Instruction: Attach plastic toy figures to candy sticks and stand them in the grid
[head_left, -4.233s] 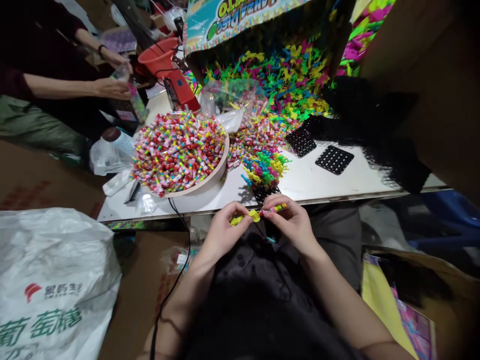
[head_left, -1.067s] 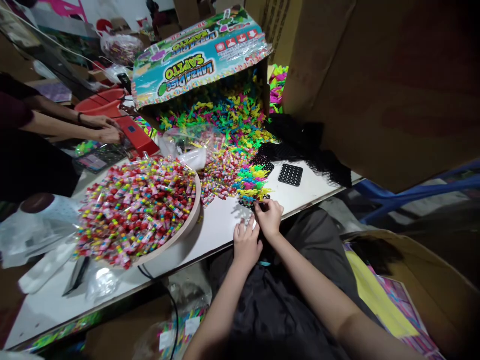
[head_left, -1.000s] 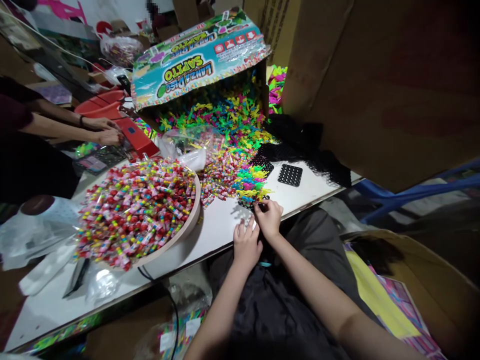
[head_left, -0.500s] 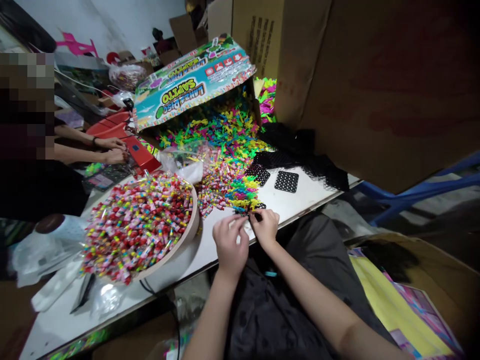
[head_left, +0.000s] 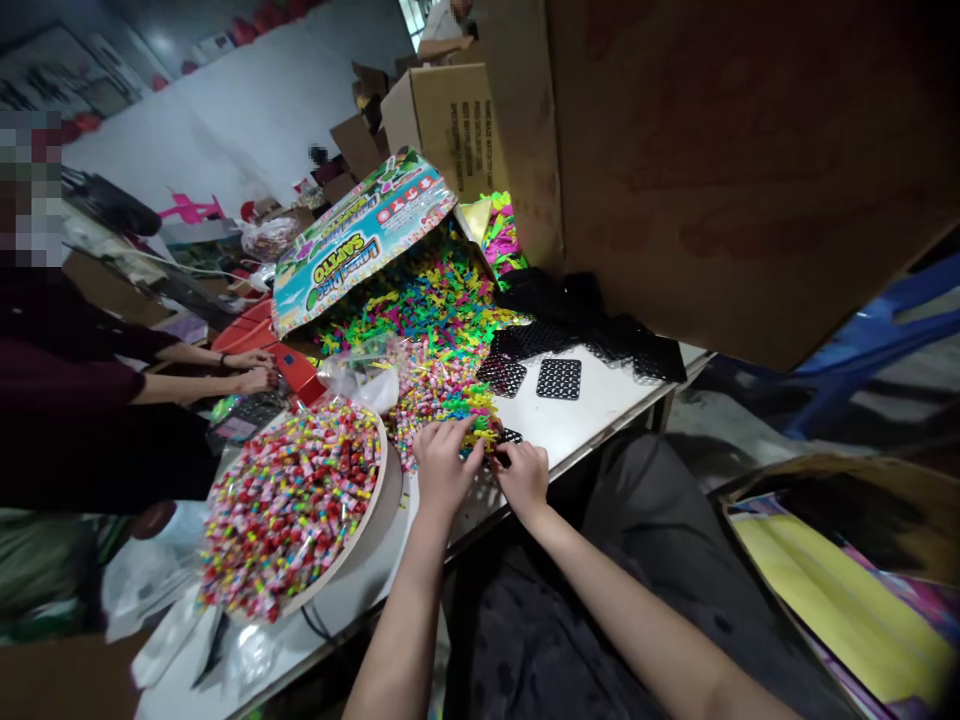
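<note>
My left hand reaches over the table edge, its fingers stretched flat onto a small cluster of bright plastic toys that stand in a black grid holder. Close beside it, my right hand has its fingers curled on the near edge of that holder. What the fingertips pinch is too small to make out. A heap of wrapped candies lies just beyond the cluster.
A round tray heaped with wrapped candies sits to the left. Two loose black grids, black netting, a printed box spilling coloured toys and a big cardboard box stand behind. A co-worker's hands are at far left.
My view has tilted up and swung. My left hand has moved from the table edge forward onto the toy cluster. My right hand stays at the black holder.
</note>
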